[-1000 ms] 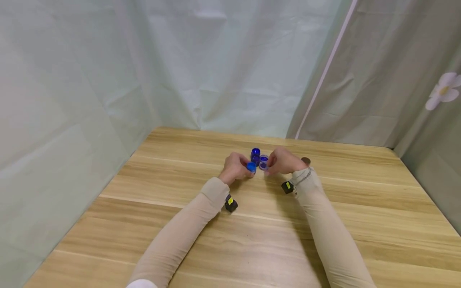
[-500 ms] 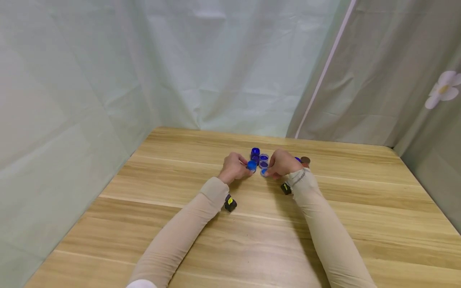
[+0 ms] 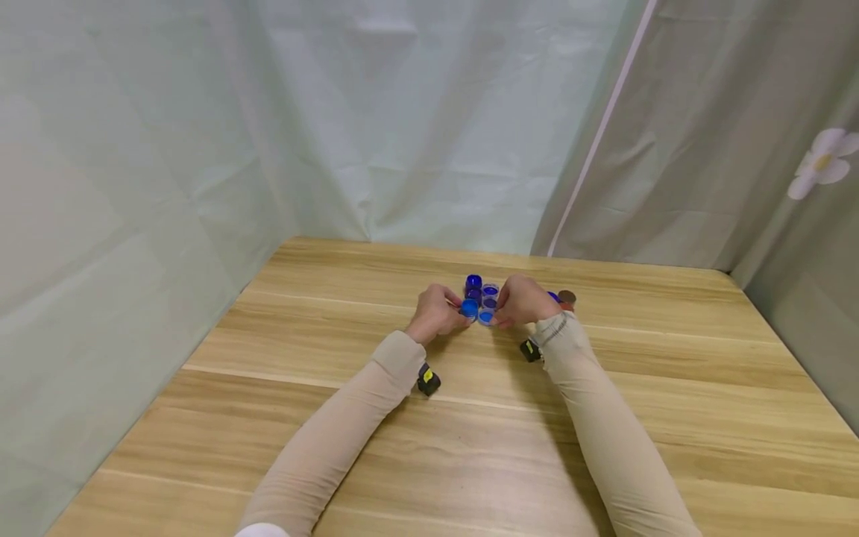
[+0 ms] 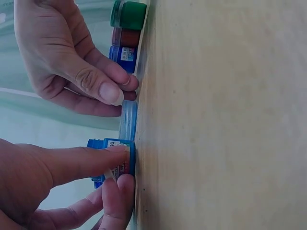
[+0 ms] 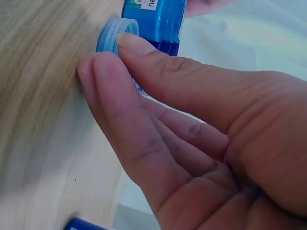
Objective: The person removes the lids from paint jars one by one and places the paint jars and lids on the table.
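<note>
My left hand (image 3: 436, 309) grips an open light-blue paint jar (image 3: 469, 308) by its sides, thumb and fingers around its label in the left wrist view. Right beside that jar, a clear round lid (image 3: 486, 318) with blue inside lies on the table. My right hand (image 3: 525, 302) pinches the lid's rim between thumb and fingers, as the right wrist view shows. Behind the light-blue jar stand two darker blue jars, one violet-blue (image 3: 473, 296) and one deep blue (image 3: 473, 282). Two more lids lie to their right, a nearer lid (image 3: 490, 303) and a farther lid (image 3: 491, 290).
Past my right wrist stand a brown-topped jar (image 3: 567, 297) and a partly hidden blue jar (image 3: 553, 296). The left wrist view shows a green jar (image 4: 132, 15), a red-brown jar (image 4: 127, 37) and a blue jar (image 4: 125, 58) in a row. Curtains hang behind the wooden table (image 3: 429, 455).
The light-blue lid came into sight under my right fingers and moved left, up beside the light-blue jar. My left hand stays on its jar.
</note>
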The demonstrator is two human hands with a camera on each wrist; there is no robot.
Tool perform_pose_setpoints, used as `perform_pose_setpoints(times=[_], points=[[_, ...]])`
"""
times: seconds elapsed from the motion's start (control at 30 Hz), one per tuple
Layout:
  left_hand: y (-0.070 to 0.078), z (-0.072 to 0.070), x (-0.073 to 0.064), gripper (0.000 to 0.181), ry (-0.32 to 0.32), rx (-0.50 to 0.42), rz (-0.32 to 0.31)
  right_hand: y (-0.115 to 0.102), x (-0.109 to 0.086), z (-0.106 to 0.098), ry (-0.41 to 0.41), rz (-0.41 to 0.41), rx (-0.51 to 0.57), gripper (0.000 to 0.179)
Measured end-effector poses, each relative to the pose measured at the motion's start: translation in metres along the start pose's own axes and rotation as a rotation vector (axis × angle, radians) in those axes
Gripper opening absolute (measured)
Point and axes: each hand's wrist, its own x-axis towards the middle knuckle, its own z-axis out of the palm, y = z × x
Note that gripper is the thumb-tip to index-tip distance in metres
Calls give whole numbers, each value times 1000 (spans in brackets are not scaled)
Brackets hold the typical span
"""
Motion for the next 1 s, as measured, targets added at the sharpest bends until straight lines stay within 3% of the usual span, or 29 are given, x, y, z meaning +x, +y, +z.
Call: perform_pose_setpoints(times=[0.23, 0.43, 0.63, 0.83, 1.0], points=[[0, -2, 0, 37, -30, -8, -13, 7, -3, -11, -9, -25, -36, 18], [3, -10, 1, 41, -87, 11, -31, 20, -12, -28, 100, 9, -138, 27], [8, -18, -2, 40, -118, -1, -41, 22, -24, -43, 152, 81, -102, 32], [13, -26, -8, 39, -111, 38, 18, 27, -27, -45, 182, 91, -230, 34], [14, -29, -9, 40, -41, 29, 111, 32, -21, -38, 212, 105, -289, 25]])
